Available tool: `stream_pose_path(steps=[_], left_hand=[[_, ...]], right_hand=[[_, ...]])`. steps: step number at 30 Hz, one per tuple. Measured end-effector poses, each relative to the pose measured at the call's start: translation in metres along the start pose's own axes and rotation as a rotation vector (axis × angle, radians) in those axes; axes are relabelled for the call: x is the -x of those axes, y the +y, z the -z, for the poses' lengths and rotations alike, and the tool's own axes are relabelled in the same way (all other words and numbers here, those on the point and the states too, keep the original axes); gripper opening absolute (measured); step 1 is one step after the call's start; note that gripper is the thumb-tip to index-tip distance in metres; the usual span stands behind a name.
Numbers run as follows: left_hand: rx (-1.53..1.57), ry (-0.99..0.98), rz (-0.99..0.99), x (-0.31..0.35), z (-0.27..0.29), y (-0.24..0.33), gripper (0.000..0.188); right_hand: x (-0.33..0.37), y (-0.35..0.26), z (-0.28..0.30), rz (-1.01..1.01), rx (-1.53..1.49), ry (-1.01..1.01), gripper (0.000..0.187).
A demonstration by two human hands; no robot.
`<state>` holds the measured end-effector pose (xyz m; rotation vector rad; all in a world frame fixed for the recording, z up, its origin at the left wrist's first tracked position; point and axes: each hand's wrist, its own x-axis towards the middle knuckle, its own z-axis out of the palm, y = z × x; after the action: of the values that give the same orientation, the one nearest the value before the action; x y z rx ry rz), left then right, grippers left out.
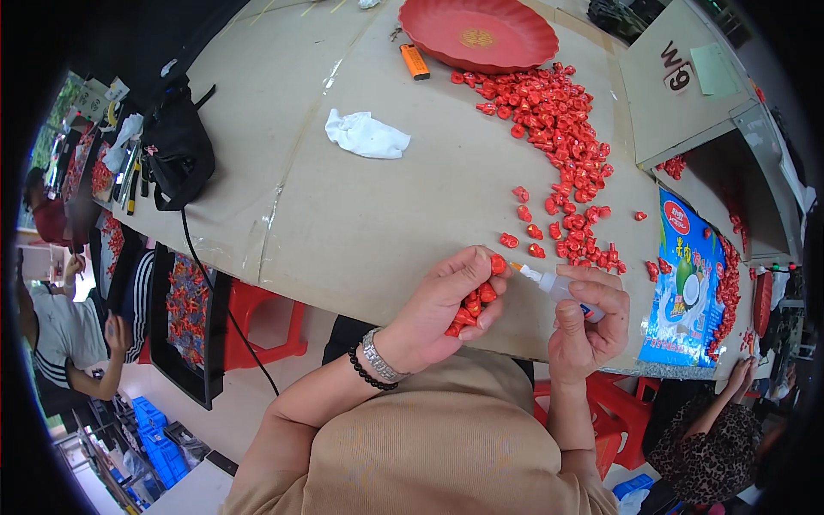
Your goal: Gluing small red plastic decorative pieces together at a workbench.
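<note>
Cupping in the left hand [432, 311] several small, glossy red knob-shaped pieces [472, 305], near the edge of a beige, tape-seamed tabletop [360, 227], with one more pinched between thumb and fingertip. Grasping in the right hand [592, 333] a translucent white squeeze bottle [560, 287], orange-tipped nozzle pointed left at the pinched piece; cannot tell whether touching. Spread beyond the hands, in the head view: a long, curving heap of loose red pieces [554, 120], thinning out toward the bottle. At its far end, a red, scalloped plate [438, 26] with a gold emblem; left of that, a small orange rectangular block [415, 62]; farther left and nearer, a crumpled white cloth [367, 136]. Right of the right hand, a flat blue plastic package [674, 296] with a coconut picture.
</note>
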<state>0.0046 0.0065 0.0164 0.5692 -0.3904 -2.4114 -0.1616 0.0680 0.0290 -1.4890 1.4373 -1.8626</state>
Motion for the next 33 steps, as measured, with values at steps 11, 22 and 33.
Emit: stream_pose_path(steps=[11, 22, 33], left_hand=[[0.031, -0.028, -0.053, -0.0012, 0.0021, -0.0004, 0.024], [0.044, -0.026, -0.061, 0.0004, 0.0010, -0.0004, 0.018], [0.043, -0.038, -0.109, 0.0001, 0.0019, -0.0010, 0.018]], right_hand=[[-0.0012, -0.0014, 0.0033, 0.006, -0.109, 0.035, 0.018], [-0.0003, -0.0010, 0.0025, -0.067, -0.078, 0.001, 0.016], [-0.0007, -0.0026, 0.0034, -0.012, -0.115, 0.035, 0.017]])
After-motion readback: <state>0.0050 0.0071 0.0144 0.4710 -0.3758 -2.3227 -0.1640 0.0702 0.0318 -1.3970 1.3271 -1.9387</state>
